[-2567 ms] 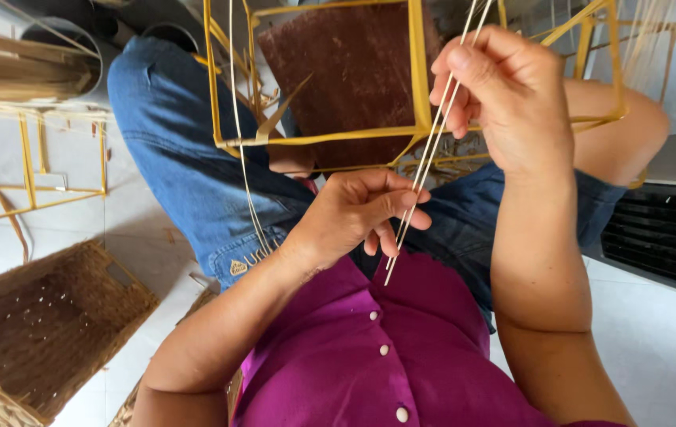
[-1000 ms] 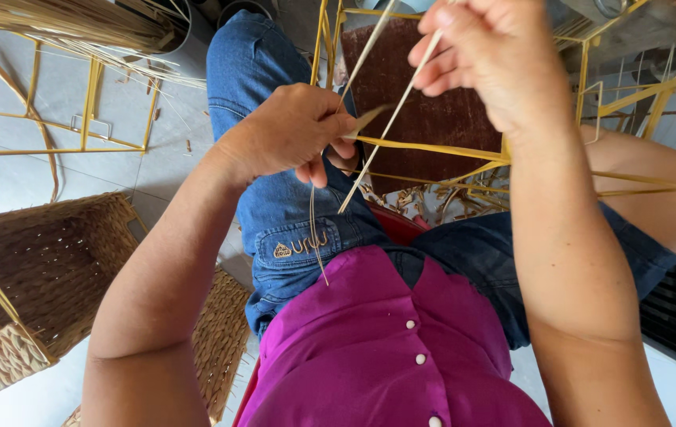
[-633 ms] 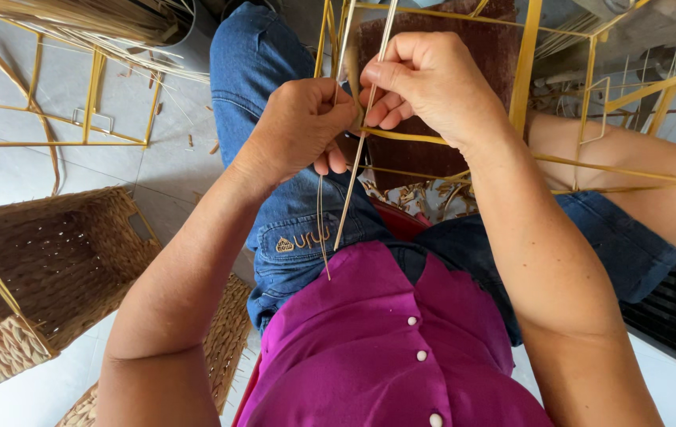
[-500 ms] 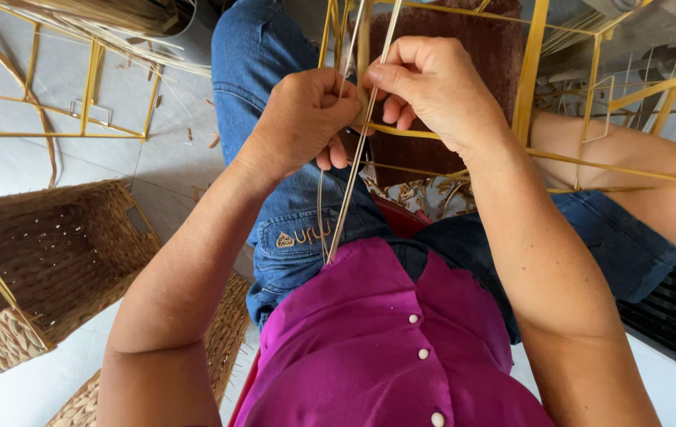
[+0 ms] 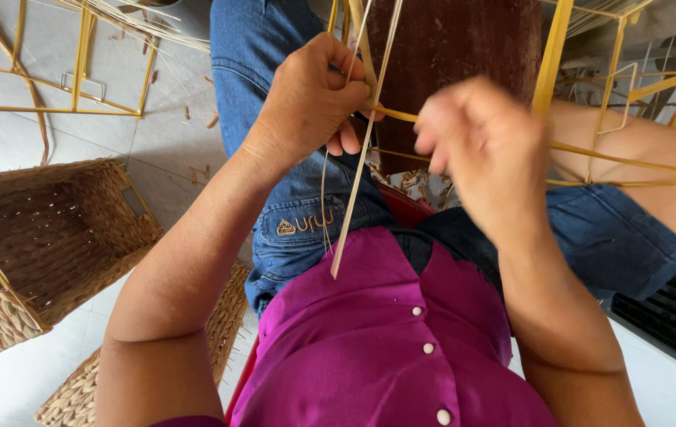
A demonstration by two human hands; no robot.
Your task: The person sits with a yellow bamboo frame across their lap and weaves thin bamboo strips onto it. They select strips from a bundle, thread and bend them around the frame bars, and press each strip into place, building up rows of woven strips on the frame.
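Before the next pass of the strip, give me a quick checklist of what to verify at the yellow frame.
1. Left hand pinching the pale strips against the yellow frame: ok.
2. Right hand hold on a strip: cannot tell, it is blurred and shows nothing clearly between its fingers.
3. Loose strip end hanging free over the purple shirt, not snagged: ok.
4. Woven brown panel inside the frame in view: ok.
5. Finished woven basket standing apart from both hands: ok.
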